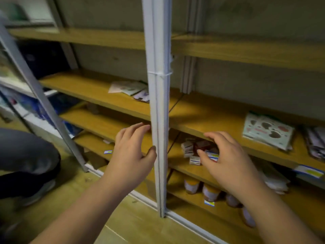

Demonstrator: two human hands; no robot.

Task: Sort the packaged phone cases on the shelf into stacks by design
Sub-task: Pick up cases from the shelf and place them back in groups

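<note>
My left grip (131,152) and right grip (226,161) hover spread, holding nothing; packaged phone cases (268,131) lie on the shelf (202,117), far right of my right one.

White metal upright (157,106), front of shelving. Small boxes (190,149), loose heap, lower board right of upright. Orange-capped jars (202,189), row, board beneath. Blue-yellow price tags (309,171) on board edges. Grey shoe (37,192) on wooden floor (73,196), left.
</note>
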